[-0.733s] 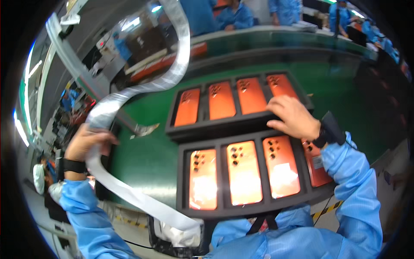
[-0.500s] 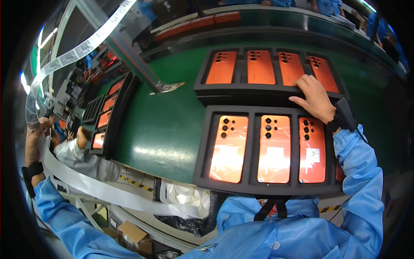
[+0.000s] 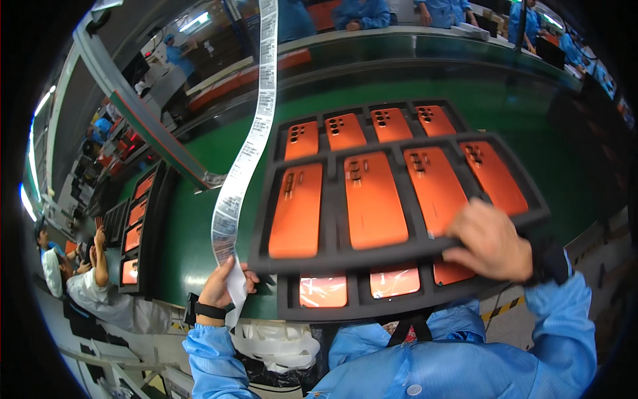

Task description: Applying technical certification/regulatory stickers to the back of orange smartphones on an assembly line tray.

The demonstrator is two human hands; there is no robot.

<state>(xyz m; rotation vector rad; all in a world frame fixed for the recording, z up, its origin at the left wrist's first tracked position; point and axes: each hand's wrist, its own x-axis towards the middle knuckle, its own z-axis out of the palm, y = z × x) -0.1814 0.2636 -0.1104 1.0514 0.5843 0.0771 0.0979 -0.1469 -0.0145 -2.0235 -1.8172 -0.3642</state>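
My left hand (image 3: 226, 287) pinches a long strip of labels (image 3: 244, 169), white with printed marks, which rises upward past the belt's edge. My right hand (image 3: 493, 243), smeared by motion, grips the near right edge of a black foam tray (image 3: 312, 261) holding several orange phones (image 3: 375, 206) with their camera sides up. This tray is tilted and overlaps a lower tray (image 3: 372, 310) close to my body, hiding most of the phones there. Behind it lies a further tray (image 3: 319, 114) with more orange phones, partly covered by the held one.
The trays are on a green conveyor belt (image 3: 193, 266). At left are another phone tray (image 3: 154, 229), a metal post (image 3: 156, 136) and a person in white (image 3: 109, 282). White waste backing (image 3: 282, 346) fills a black-lined bin below the belt. People in blue (image 3: 362, 14) sit across.
My right hand has drawn the top tray off the far stack toward me, over the near tray. My left hand has moved right with the label strip, to the belt's near edge.
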